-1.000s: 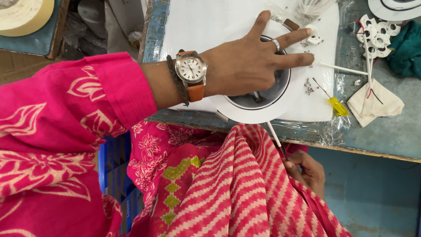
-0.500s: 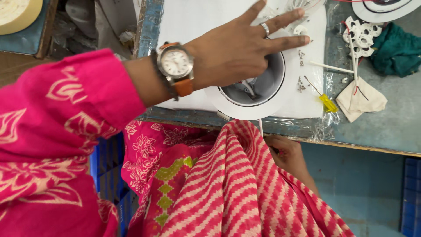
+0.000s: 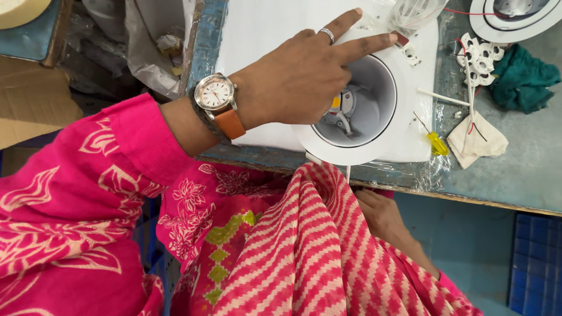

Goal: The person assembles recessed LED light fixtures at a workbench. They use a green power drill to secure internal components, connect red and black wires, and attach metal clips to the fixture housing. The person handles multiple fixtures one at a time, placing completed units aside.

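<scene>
While the left hand (image 3: 298, 76) lies flat on the rim of the round white lamp housing (image 3: 363, 111), its fingers (image 3: 366, 45) spread and pressing down rather than pinching anything, the right hand (image 3: 380, 213) sits below the housing, under the worktop (image 3: 515, 175) edge, and whether its fingers are closed on anything cannot be told, though a thin white rod (image 3: 348, 174) shows just above it. The housing overhangs the near edge of the worktop, on a white sheet (image 3: 263, 35). Beside the housing to the right lie a small yellow-handled screwdriver (image 3: 434, 139) and a cream cloth (image 3: 477, 140). Since the housing overhangs, easing the downward press could probably let it tip off the edge into the lap
</scene>
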